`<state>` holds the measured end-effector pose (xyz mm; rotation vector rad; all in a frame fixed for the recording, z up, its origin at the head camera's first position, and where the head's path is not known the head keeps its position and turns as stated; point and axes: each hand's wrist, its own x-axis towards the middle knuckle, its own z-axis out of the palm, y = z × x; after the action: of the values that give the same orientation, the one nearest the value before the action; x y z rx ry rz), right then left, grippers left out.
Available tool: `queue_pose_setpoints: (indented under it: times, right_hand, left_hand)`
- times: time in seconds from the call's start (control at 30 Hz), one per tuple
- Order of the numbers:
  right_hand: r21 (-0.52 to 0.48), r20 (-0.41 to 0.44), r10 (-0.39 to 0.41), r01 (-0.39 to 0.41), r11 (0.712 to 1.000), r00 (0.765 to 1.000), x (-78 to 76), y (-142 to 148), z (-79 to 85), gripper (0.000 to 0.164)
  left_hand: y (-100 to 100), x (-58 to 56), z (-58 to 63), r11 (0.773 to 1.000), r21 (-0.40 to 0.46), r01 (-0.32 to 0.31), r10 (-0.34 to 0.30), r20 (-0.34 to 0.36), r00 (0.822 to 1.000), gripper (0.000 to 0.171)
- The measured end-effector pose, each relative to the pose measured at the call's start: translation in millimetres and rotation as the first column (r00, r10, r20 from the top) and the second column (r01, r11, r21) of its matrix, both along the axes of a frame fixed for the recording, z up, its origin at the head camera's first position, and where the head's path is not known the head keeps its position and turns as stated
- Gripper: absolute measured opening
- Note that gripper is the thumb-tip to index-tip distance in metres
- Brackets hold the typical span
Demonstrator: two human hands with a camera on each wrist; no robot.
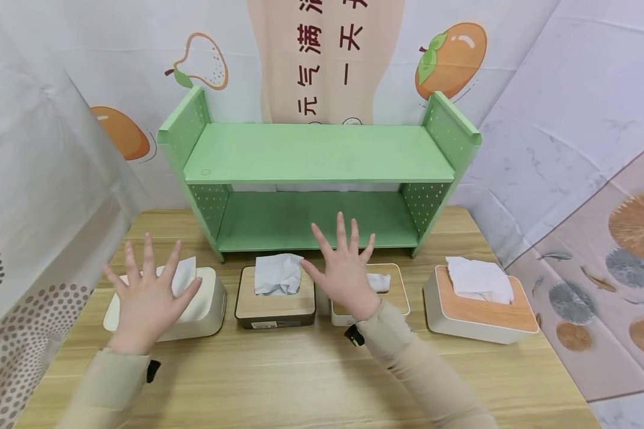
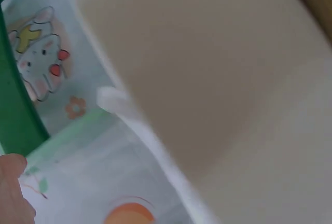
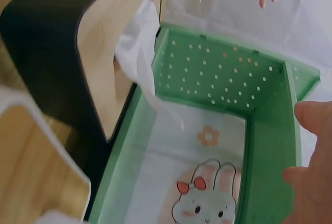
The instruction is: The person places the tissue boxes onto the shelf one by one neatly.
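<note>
Left hand: fingers and thumb spread wide, back of the hand toward the head camera. It overlaps a white, rounded rectangular tissue box at the table's left side; contact between the two cannot be told. A white tissue stands up from this box, partly behind the fingers.

Right hand: fingers and thumb likewise spread, back toward the head camera. It lies in front of a white tissue box with a light wood-grain lid, hiding that box's left part; contact cannot be told here either.

Between the hands: a black-sided rectangular tissue box with a pale wood-grain lid, a crumpled white tissue standing out of its slot.

Far right, apart from the other three: a white tissue box with an orange-brown wood-grain lid, tilted slightly in line, bearing a large white tissue.

Support: a light wood-grain table, the four boxes in a row across it.

Behind the row: a green two-tier shelf with perforated side panels.

Backing: a white cloth with printed fruit and dark red characters.

Attire: beige sleeves on both arms, with a small black item at each wrist.
</note>
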<state>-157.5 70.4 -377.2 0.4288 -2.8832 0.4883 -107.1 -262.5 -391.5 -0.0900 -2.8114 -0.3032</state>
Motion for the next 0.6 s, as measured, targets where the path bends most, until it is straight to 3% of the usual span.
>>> queue_pose_setpoints:
  times: [0.3,0.6]
  right_hand:
    - [0.041,0.012,0.093,-0.094,0.995,0.996,1.1,-40,-8.7,0.069]
    - [0.104,0.042,0.166,-0.169,0.98,0.985,-4.0,-79,-32.1,0.066]
  left_hand:
    - [-41,19.1,-18.8,0.999,-0.015,-0.042,0.042,0.036,0.998,0.08]
    - [-70,31.5,-40.1,0.998,0.007,-0.069,0.068,0.078,0.995,0.079]
